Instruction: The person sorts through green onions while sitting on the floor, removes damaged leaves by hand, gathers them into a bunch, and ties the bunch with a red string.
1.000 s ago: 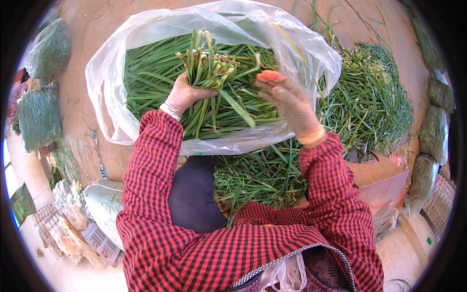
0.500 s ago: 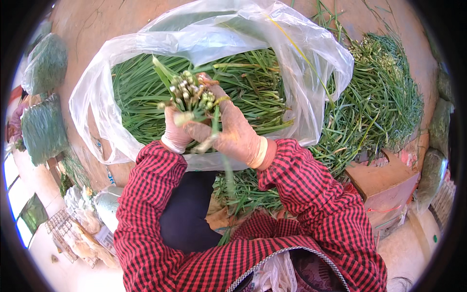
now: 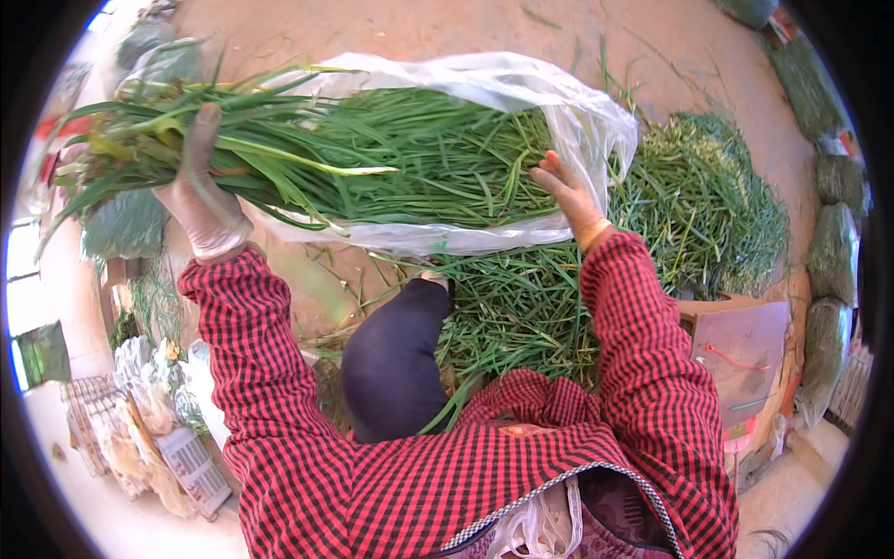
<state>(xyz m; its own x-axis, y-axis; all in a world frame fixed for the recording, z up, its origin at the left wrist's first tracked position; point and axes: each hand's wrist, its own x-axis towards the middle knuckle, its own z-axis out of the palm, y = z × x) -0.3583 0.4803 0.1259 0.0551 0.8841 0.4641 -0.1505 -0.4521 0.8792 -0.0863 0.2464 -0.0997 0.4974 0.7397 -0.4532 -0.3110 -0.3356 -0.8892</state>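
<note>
Two hands on one long bundle of green stalks (image 3: 372,172), held crosswise above the ground. Left hand (image 3: 200,200), in a thin pale glove, clenched around the leafy end of the bundle, fingers wrapped over the top. Right hand (image 3: 570,196) with fingers stretched flat, not gripping, pressed against the clear plastic bag (image 3: 577,112) that sleeves the other end of the stalks. Bag drawn over roughly the right half of the bundle, mouth open toward the left, thin film sagging beneath. Red-and-black checked sleeves (image 3: 643,373) rising from the lower edge; a dark-clad knee (image 3: 396,359) between them. Loose heap of cut green stalks (image 3: 708,205) spread on the reddish ground (image 3: 391,28) just beyond and below the right forearm. Filled bags of greens (image 3: 833,252) stacked along the right rim, a brown cardboard box (image 3: 736,349) near them. More wrapped bundles (image 3: 140,429) lying low on the left side.
</note>
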